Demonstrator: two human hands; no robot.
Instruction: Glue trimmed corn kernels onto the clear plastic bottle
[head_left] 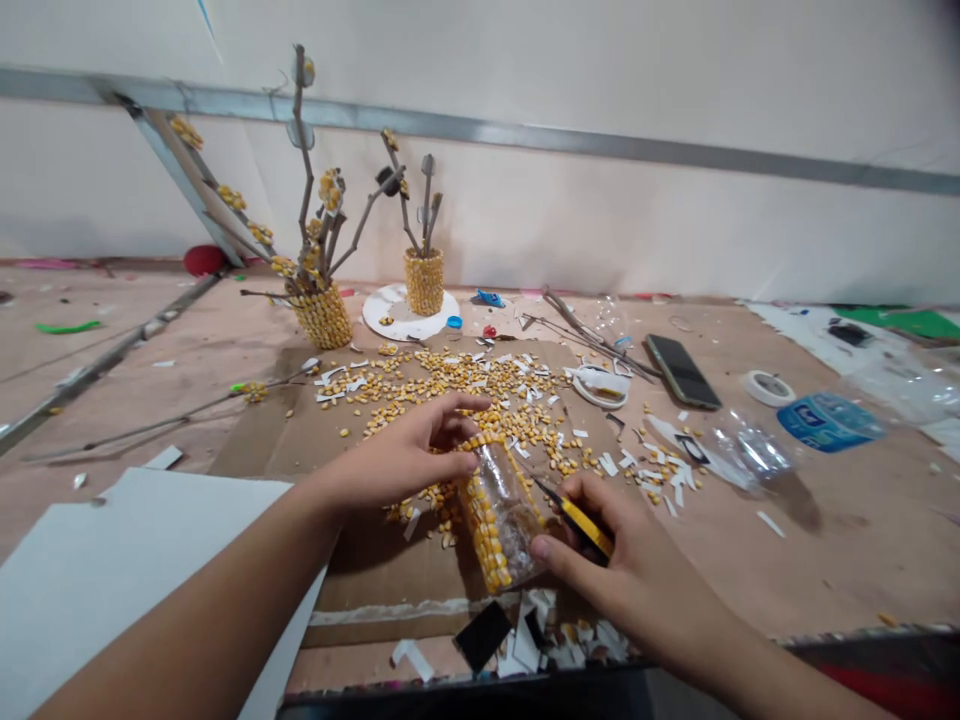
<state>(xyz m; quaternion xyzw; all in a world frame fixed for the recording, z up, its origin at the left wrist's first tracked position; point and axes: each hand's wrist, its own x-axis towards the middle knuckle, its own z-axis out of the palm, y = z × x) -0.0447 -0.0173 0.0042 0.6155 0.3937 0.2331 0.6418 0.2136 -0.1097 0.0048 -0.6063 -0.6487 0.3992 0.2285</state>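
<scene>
A clear plastic cylinder (511,520), perhaps a cut bottle, leans between my hands, with yellow corn kernels stuck in rows on its left side and along its rim. My left hand (420,455) is around its upper end, thumb at the rim and forefinger stretched past it; the other fingers are partly hidden. In my right hand (622,550) is a yellow and black utility knife (586,524), its tip pointing at the cylinder's right edge. My right thumb touches the cylinder's lower side. Loose corn kernels (457,372) lie spread behind it on cardboard (375,585).
Two kernel-covered pots, one larger (322,315) and one smaller (424,282), hold twigs at the back. Right of the kernels lie a tape roll (600,385), a phone (682,370) and a labelled plastic bottle (825,421). White sheets (150,570) lie left; paper scraps (525,635) are in front.
</scene>
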